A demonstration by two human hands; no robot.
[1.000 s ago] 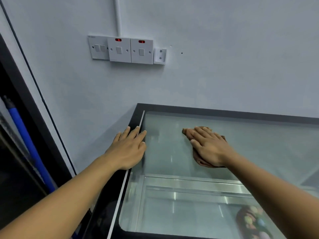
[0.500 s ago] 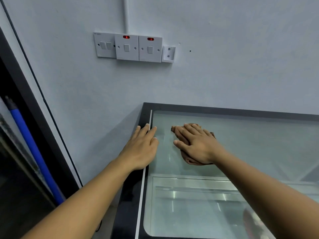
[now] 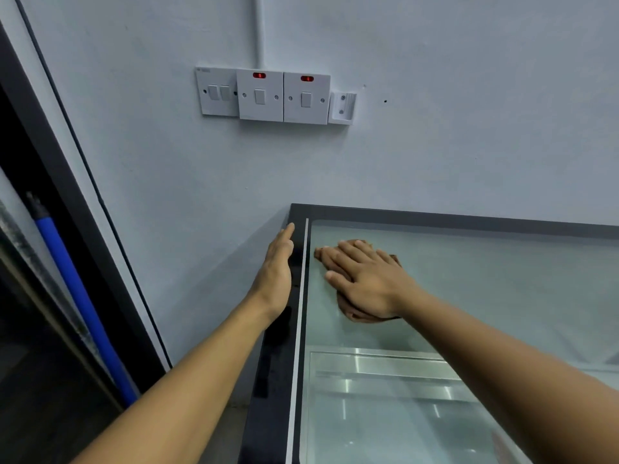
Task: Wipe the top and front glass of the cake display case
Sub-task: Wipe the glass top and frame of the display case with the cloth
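Right hand point(image 3: 370, 283) slid cloth point(image 3: 355, 313) left toward frame centre; left hand point(image 3: 276, 272) turned edge-on, flat, empty, against case edge point(image 3: 268, 380); right pressed flat.

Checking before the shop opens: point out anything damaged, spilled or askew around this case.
Nothing stands out. The top glass looks whole, with no cracks or spills. The right hand presses a brown cloth flat near its left edge; the left hand rests at the black frame.

Shop: glass display case point(image 3: 469, 380)
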